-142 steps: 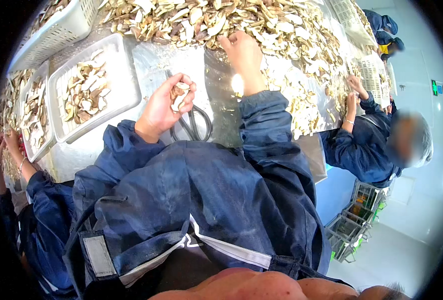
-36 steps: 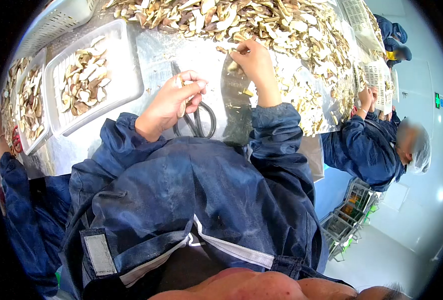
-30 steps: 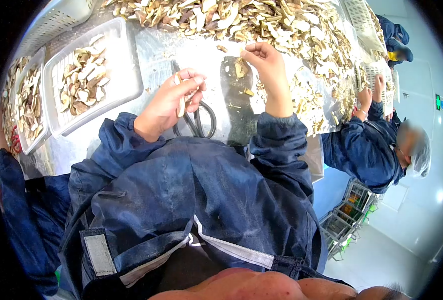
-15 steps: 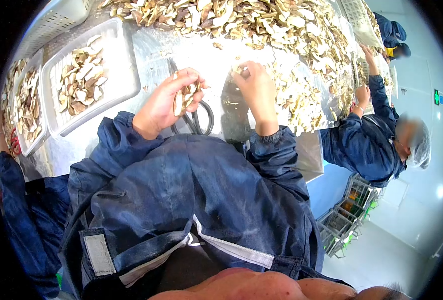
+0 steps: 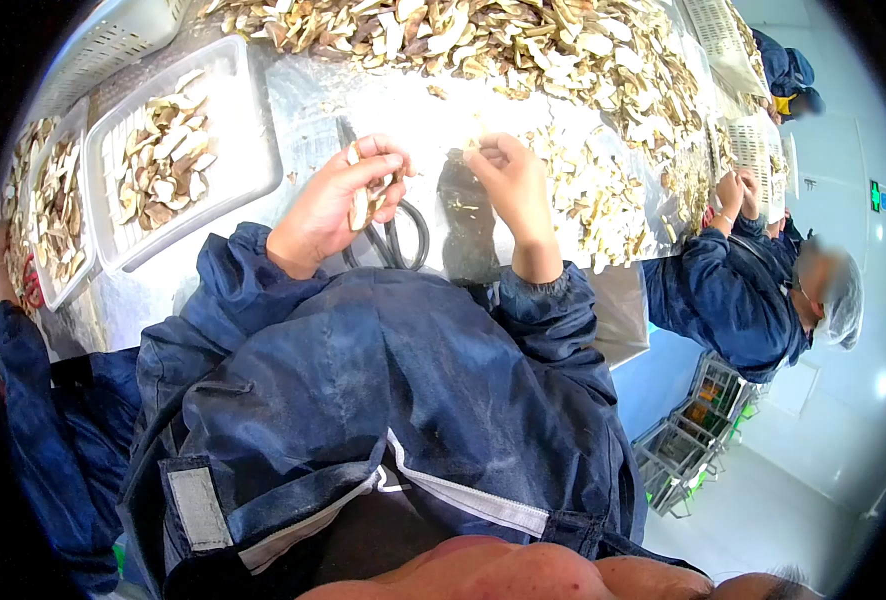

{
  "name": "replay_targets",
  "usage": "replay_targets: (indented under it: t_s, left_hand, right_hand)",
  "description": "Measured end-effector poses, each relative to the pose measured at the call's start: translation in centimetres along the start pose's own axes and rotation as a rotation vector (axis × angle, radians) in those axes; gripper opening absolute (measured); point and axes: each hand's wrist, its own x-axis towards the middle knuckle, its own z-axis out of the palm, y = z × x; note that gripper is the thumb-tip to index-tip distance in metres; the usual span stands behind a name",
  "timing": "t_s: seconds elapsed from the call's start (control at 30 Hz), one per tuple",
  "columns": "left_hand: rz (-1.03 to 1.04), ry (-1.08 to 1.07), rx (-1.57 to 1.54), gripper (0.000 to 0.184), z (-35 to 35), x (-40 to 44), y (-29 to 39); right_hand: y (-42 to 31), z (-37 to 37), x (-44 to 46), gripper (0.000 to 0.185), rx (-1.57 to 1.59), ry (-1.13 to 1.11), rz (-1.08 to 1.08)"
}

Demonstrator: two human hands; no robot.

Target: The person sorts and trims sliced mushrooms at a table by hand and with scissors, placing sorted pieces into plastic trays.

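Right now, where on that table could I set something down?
Mostly bare tabletop lies between the clear tray and the left sleeve, and between that tray and the scissors. The strip between left hand and right hand has a few crumbs. Heaped slices crowd the far side, scraps the right.

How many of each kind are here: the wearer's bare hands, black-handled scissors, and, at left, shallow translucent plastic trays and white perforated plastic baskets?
Wearer's hands: 2
Black-handled scissors: 1
Translucent trays: 2
Perforated basket: 1
Total: 6
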Motion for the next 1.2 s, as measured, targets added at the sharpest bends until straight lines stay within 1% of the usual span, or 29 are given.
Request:
replay_targets:
  t_s: [0.07, 0.17, 0.27, 0.4, 0.6, 0.77, 0.87, 0.97, 1.0, 1.1, 1.13, 1.2]
  left_hand:
    - [0.000, 0.041, 0.009, 0.014, 0.4, -0.1, 0.1]
    - [0.023, 0.066, 0.049, 0.018, 0.7, -0.1, 0.0]
    - [0.048, 0.067, 0.102, 0.019, 0.9, -0.2, 0.0]
    - [0.013, 0.027, 0.158, 0.018, 0.3, -0.1, -0.2]
    - [-0.002, 0.070, 0.213, 0.016, 0.8, -0.2, -0.1]
    - [-0.012, 0.058, 0.144, 0.014, 0.2, 0.0, -0.4]
    - [-0.018, 0.021, 0.045, 0.014, 0.4, -0.1, 0.0]
    - [-0.003, -0.067, -0.020, 0.018, 0.1, 0.0, -0.1]
    - [0.003, -0.090, -0.023, 0.019, 0.3, -0.1, 0.0]
    - [-0.003, -0.106, -0.041, 0.023, 0.7, -0.3, 0.1]
    - [-0.007, -0.102, -0.045, 0.024, 0.8, -0.4, 0.3]
    - [-0.010, -0.086, -0.066, 0.025, 0.3, -0.2, 0.2]
  right_hand:
    - [-0.5, -0.4, -0.3, 0.023, 0.255, -0.128, 0.049]
    - [-1.6, -0.3, -0.8, 0.018, 0.491, -0.290, 0.060]
    - [-2.3, 0.4, -1.3, 0.016, 0.641, -0.403, 0.029]
    - [-2.8, 1.2, -1.6, 0.014, 0.666, -0.435, 0.043]
    - [-2.5, 1.3, -1.6, 0.012, 0.666, -0.481, 0.056]
    - [-2.1, 1.4, -1.3, 0.011, 0.727, -0.487, 0.071]
    - [-1.8, -0.2, -0.5, 0.018, 0.484, -0.284, 0.005]
    - [-1.3, -1.6, 1.1, 0.020, -0.299, 0.013, -0.199]
    - [-1.6, -1.4, 1.7, 0.021, -0.320, 0.076, -0.236]
    - [-2.3, -0.1, 3.8, 0.019, -0.258, 0.102, -0.343]
    - [-2.5, 0.7, 4.7, 0.017, -0.246, 0.112, -0.347]
    - [-1.7, 2.2, 6.4, 0.020, -0.372, 0.167, -0.424]
